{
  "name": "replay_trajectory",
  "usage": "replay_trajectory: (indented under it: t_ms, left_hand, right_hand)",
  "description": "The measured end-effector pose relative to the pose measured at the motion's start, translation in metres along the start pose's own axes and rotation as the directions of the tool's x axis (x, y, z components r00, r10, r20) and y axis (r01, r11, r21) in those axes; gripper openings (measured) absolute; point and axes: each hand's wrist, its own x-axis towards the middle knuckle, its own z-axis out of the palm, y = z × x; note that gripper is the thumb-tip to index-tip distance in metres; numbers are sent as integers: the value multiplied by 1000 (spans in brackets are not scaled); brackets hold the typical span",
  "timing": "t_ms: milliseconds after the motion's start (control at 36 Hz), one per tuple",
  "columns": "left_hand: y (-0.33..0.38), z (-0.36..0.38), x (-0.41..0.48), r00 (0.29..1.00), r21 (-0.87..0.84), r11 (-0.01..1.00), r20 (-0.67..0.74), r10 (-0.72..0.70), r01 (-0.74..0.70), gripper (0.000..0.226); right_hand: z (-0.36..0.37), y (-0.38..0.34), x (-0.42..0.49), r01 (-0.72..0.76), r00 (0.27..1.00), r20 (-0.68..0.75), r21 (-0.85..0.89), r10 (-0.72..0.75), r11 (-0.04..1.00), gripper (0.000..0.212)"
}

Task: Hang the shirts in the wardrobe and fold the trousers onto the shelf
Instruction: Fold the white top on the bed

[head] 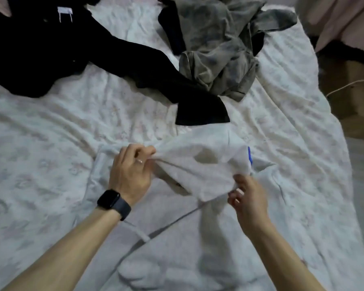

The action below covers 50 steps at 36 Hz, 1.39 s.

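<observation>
– What do the hands hold?
– The left hand (132, 171) and right hand (248, 198) each pinch the white shirt (198, 164) on the bed (40, 143).
– What next?
– Probably lift it for a hanger. Black trousers (114, 55) and grey clothes (219, 49) wait behind.

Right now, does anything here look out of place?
Nothing looks damaged or spilled. The grey garment lies crumpled in a heap beside the sprawled black garment. The left hand and right hand hold the white garment.

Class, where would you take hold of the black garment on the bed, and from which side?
On the black garment, probably the squared end, pinched from the near side: it lies flat on the sheet, uncovered and closest.
</observation>
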Motion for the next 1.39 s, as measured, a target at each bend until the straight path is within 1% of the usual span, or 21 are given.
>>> replay_trajectory:
  t_ms: [111,167,222,278,361,500,583,694,722,750,833,917,1000,1028,1083,1139,1167,1222,1278,1333,1389]
  left_hand:
    - [16,-30,-74,953,97,983,275,124,-156,41]
    - [17,-34,-106,888,127,983,456,61,-133,43]
    - [23,-39,-126,844,151,988,524,-118,44,43]
    - [39,-43,-129,788,126,911,466,-403,392,44]
    - [69,-46,-93,514,-40,554,431,-741,832,31]
    - [57,-13,-69,70,-120,-16,676,-734,993,59]
    - [60,-20,-53,72,-202,-117,736,-673,972,32]
    - [57,-32,-49,191,-427,-243,750,-633,871,22]
    - [52,-34,-52,222,-461,-212,719,-659,862,25]
    - [46,-36,-55,273,-447,-85,674,-686,891,29]
    - [25,-38,-65,401,-185,360,525,-751,915,39]
    - [11,-34,-73,382,44,470,518,-766,882,41]
    - [14,-24,-77,402,215,596,560,-724,774,47]
    - [21,-21,-78,454,238,638,528,-717,732,53]
    - [41,-22,-82,667,211,763,382,-640,611,60]
    - [61,-21,-88,853,166,901,290,-434,402,66]
    - [67,-17,-92,888,158,939,310,-340,305,69]
    - [74,-5,-93,863,158,973,453,-223,169,73]
    - [74,10,-95,750,240,966,622,-227,93,79]
    - [66,21,-101,649,332,943,709,-275,36,83]
    - [57,31,-103,615,360,932,727,-304,35,86]
  right_hand:
    - [-53,61,-44,-79,995,-78,-295,58,952,22]
    - [-70,79,-55,-145,988,-109,-419,109,896,17]
    - [-81,89,-66,-187,980,-154,-487,127,853,12]
    - [-85,86,-71,-130,981,-191,-550,27,825,17]
    - [-74,59,-68,5,984,-151,-514,-97,858,26]
    - [-45,25,-38,19,999,42,-607,9,794,58]
    - [-33,19,-31,-13,996,64,-639,70,769,42]
    - [-32,23,-32,-111,977,149,-253,152,961,27]
    - [-32,27,-35,-87,984,129,-265,125,960,26]
    - [-33,33,-35,-29,994,85,-373,65,927,26]
    - [-45,51,-33,153,981,46,-777,-187,611,33]
    - [-55,58,-28,156,979,73,-868,-189,472,34]
    - [-51,57,-23,163,972,54,-860,-231,483,27]
    - [-47,56,-23,190,958,49,-848,-283,495,27]
    - [-41,59,-25,268,906,67,-854,-418,446,43]
    - [-31,65,-34,371,811,134,-871,-570,323,59]
    - [-23,68,-39,441,750,201,-862,-630,251,64]
    - [-5,78,-49,574,657,394,-814,-642,88,71]
    - [3,92,-45,631,628,585,-769,-514,-105,75]
    - [-1,101,-27,600,668,660,-751,-343,-276,78]
    - [-10,100,0,522,754,612,-779,-239,-347,80]
